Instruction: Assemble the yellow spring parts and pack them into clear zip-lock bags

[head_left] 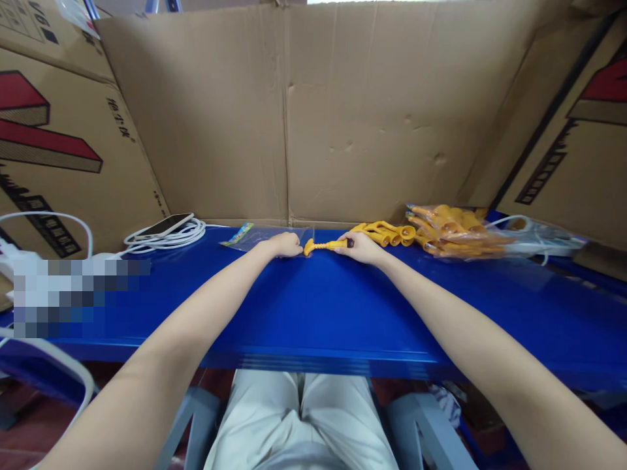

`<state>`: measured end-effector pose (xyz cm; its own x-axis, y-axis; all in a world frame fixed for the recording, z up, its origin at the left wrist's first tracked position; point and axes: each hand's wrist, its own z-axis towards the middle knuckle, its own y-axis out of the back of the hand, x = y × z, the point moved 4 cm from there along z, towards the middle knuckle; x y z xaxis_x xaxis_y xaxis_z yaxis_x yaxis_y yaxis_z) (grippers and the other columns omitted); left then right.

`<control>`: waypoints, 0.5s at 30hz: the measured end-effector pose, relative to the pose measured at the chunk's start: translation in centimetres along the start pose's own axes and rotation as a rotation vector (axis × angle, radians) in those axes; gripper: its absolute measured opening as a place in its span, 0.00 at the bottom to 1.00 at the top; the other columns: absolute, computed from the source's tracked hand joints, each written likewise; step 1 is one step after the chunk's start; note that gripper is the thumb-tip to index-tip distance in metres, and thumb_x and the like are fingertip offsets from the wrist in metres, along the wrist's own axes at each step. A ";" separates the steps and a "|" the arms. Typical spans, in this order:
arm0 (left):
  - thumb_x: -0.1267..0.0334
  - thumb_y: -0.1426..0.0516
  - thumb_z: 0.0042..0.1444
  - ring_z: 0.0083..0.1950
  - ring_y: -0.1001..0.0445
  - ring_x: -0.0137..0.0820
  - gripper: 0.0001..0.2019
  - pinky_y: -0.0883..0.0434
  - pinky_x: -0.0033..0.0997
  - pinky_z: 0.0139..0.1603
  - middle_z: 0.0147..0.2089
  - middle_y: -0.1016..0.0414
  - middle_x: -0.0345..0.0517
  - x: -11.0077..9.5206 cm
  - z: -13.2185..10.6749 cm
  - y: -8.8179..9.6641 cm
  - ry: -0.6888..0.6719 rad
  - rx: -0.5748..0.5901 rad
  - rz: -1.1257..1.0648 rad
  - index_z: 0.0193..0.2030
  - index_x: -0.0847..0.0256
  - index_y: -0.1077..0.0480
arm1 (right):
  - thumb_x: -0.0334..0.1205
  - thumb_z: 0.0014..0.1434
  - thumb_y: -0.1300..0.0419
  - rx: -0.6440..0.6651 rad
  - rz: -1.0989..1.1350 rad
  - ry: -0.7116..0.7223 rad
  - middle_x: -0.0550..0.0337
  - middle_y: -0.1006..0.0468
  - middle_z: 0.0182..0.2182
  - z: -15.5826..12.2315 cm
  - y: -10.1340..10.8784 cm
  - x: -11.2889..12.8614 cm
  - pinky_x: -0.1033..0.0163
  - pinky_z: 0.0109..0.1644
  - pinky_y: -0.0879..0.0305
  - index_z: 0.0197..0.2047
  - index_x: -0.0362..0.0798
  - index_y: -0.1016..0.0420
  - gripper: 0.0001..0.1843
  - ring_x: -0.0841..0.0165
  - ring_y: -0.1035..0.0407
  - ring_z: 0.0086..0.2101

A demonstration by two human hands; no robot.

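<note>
Over the blue table, my right hand point(363, 247) is closed round one end of a yellow plastic piece point(323, 246) with a twisted shaft and a curved head. The piece lies sideways, its head pointing left. My left hand point(287, 245) has its fingers curled on a clear plastic bag point(255, 236) with a colourful printed header. Its fingertips are right by the curved head; whether they touch it is hard to see. Beyond my right hand lie several loose yellow plastic pieces point(386, 233) with funnel-like ends.
A clear bag of yellow pieces point(450, 232) lies at the right, near white cables and packaging point(539, 241). A phone point(166, 224) rests on a coiled white cable point(189, 236) at the left. Cardboard walls point(367, 117) enclose the blue table point(318, 313) at the back and sides.
</note>
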<state>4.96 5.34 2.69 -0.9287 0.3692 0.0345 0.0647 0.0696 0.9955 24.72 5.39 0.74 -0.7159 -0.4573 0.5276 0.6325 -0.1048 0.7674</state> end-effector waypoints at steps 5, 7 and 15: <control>0.54 0.51 0.55 0.40 0.25 0.39 0.17 0.33 0.30 0.36 0.37 0.23 0.53 -0.8 -0.5 0.9 -0.018 -0.186 0.039 0.33 0.63 0.25 | 0.42 0.49 0.38 -0.006 0.030 0.017 0.57 0.25 0.28 -0.1 0.1 0.3 0.66 0.31 0.40 0.38 0.42 0.27 0.14 0.70 0.34 0.27; 0.54 0.52 0.56 0.39 0.25 0.39 0.18 0.33 0.32 0.36 0.36 0.23 0.54 -1.5 -0.8 1.2 -0.037 -0.214 0.044 0.33 0.63 0.25 | 0.42 0.49 0.38 -0.023 0.048 0.030 0.57 0.25 0.28 -0.2 0.2 0.8 0.66 0.31 0.40 0.38 0.41 0.27 0.15 0.70 0.34 0.27; 0.58 0.52 0.55 0.38 0.25 0.38 0.16 0.34 0.31 0.35 0.34 0.23 0.53 -4.3 -0.8 1.2 -0.118 -0.312 0.012 0.31 0.63 0.26 | 0.39 0.48 0.39 -0.012 0.043 0.080 0.58 0.25 0.28 -0.7 -0.1 2.9 0.67 0.32 0.41 0.36 0.41 0.27 0.12 0.72 0.35 0.27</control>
<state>8.76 3.12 3.86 -0.8787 0.4743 0.0538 -0.0567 -0.2155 0.9748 22.82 3.51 1.94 -0.6623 -0.5309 0.5286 0.6660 -0.0941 0.7400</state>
